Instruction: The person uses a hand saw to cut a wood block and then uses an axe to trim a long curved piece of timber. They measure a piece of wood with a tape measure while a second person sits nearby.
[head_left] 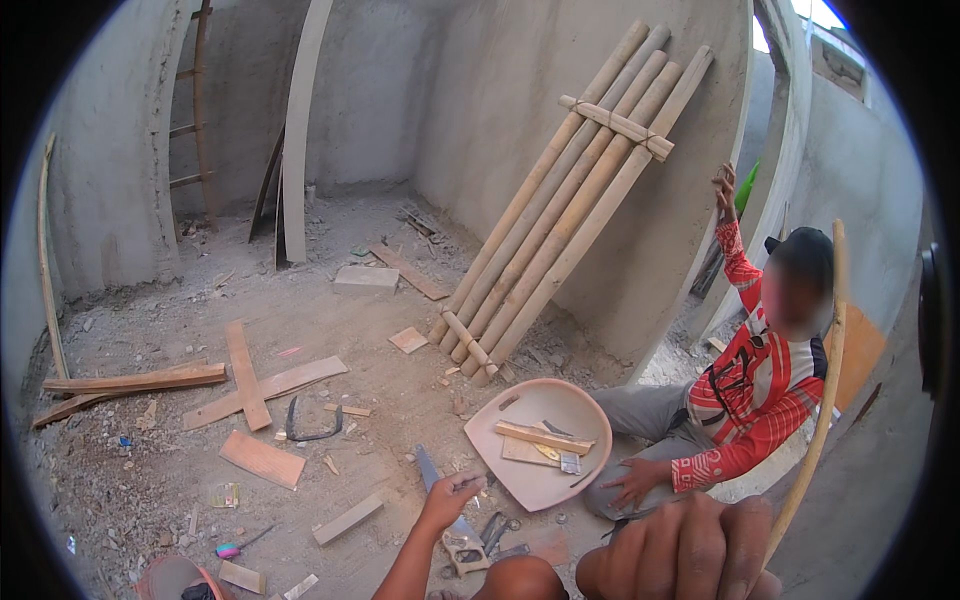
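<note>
My left hand (452, 500) is raised over a hand saw (465, 552). Its fingers are loosely bent and apart, with nothing visible in them. The saw lies on the ground, its blade partly hidden by that hand. Very near the view, at lower right, my right hand (685, 550) is curled into a fist. A long thin wooden stick (823, 410) slants down and disappears behind this fist; whether the fist grips it I cannot tell. Beyond my hands sits a pale orange pan (490, 425) with a pointed front, holding wood pieces (545, 437) and small items.
A co-worker (740, 400) in red and white sits at right, one arm raised. Bound poles (570, 190) lean on the wall. Planks (248, 375), a curved dark tool (313, 425), a wood block (348, 518), dark tools (492, 530) and a bucket (175, 578) are on the rubble-strewn ground.
</note>
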